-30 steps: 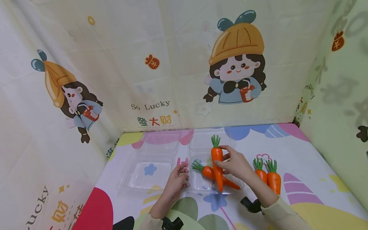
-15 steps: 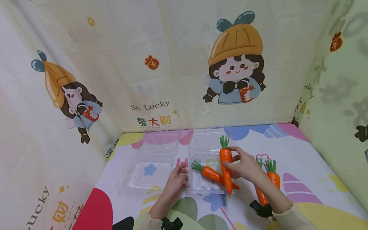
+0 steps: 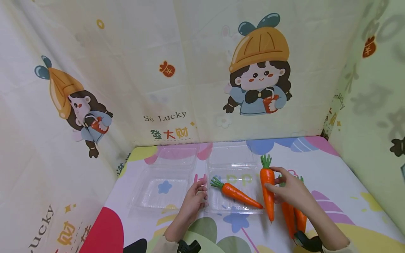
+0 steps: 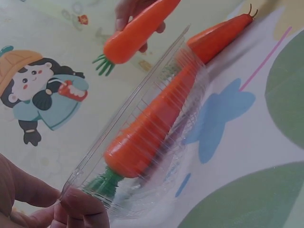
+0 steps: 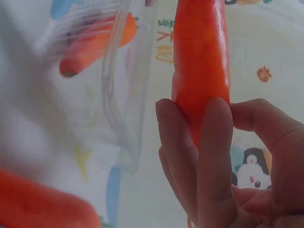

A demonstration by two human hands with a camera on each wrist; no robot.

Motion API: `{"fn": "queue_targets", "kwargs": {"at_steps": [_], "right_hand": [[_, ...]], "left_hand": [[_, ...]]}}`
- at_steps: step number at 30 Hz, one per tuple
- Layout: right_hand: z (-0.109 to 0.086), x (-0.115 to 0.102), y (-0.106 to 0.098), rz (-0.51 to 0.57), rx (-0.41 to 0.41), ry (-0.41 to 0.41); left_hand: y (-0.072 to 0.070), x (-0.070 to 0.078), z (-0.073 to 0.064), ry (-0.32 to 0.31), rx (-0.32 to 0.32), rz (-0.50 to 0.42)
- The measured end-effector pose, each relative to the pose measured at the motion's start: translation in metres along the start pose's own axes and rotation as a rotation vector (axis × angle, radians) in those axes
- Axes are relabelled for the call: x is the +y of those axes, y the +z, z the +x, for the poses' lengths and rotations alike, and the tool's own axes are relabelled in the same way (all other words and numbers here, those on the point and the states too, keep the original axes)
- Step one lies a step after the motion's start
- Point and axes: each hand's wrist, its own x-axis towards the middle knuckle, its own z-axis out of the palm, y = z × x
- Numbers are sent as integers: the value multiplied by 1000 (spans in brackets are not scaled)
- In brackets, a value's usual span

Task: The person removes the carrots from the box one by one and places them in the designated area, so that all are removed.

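Observation:
An orange toy carrot [image 3: 267,191] with green leaves is held by my right hand [image 3: 291,188], thumb on one side and fingers on the other. It stands nearly upright, just past the right end of a clear plastic clamshell box [image 3: 218,204]. Inside that box a second carrot [image 3: 239,195] lies slantwise, leaves to the left. My left hand [image 3: 193,197] pinches the box's left rim; in the left wrist view its thumb and fingers [image 4: 83,202] meet at the plastic edge. Two more carrots [image 3: 287,219] lie on the table, partly hidden by my right hand and arm.
Another clear clamshell box [image 3: 148,196] lies open to the left. Both lids [image 3: 232,154] lie folded back toward the rear. A printed cloth wall [image 3: 199,88] stands behind the patterned table [image 3: 234,242], with cloth at both sides too.
My right hand has carried the upright carrot to the right, from over the boxed carrot to beyond the box's right end. My left hand stays at the rim.

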Motion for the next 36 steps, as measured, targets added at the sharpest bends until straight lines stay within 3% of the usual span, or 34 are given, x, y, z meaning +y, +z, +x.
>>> {"fn": "queue_targets", "kwargs": {"at_steps": [4, 11, 22, 36], "right_hand": [[-6, 14, -10, -17, 9, 20], [-15, 34, -27, 109, 8, 70], [-32, 61, -42, 56, 13, 135], [-34, 111, -59, 60, 53, 188]], "left_hand": [[1, 1, 1, 0, 7, -5], [1, -1, 2, 15, -4, -25], [1, 0, 2, 10, 6, -14], [1, -2, 4, -7, 9, -19]]}}
